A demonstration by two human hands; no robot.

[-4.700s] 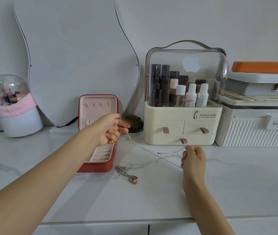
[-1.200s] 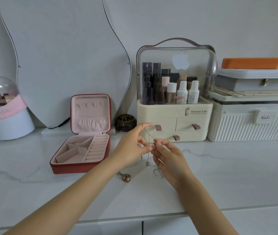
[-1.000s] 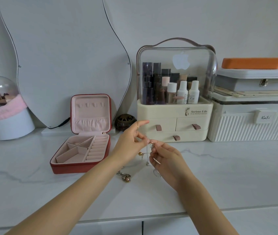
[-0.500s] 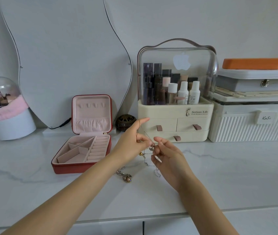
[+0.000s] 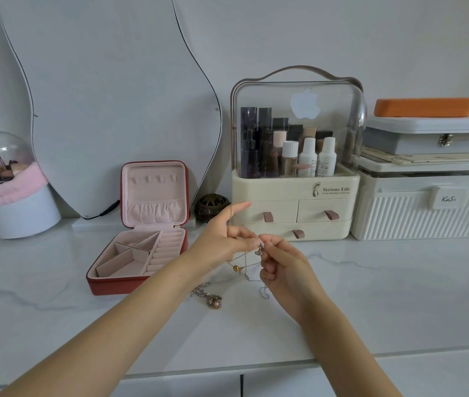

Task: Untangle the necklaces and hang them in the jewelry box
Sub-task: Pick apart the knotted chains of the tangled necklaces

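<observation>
A red jewelry box [image 5: 118,285] with a pink lining stands open on the marble counter, its lid upright with small hooks near the top. My left hand [image 5: 219,242] and my right hand [image 5: 282,262] meet above the counter, right of the box. Both pinch a thin chain necklace [image 5: 244,265] at a small silver pendant. Its loops and a gold bead hang below my fingers. My left index finger points straight out. A second necklace [image 5: 210,296] with a round pendant lies bunched on the counter beneath my left wrist.
A cream cosmetics organiser [image 5: 296,202] with a clear dome stands behind my hands. White storage boxes [image 5: 428,207] are at the right. A wavy mirror [image 5: 107,96] leans on the wall; a domed brush holder [image 5: 13,190] sits far left. A small brown ornament [image 5: 212,207] is beside the box.
Earlier my hands held the chain stretched far apart by the box. They have since come together in front of the organiser and now work the chain at the pendant.
</observation>
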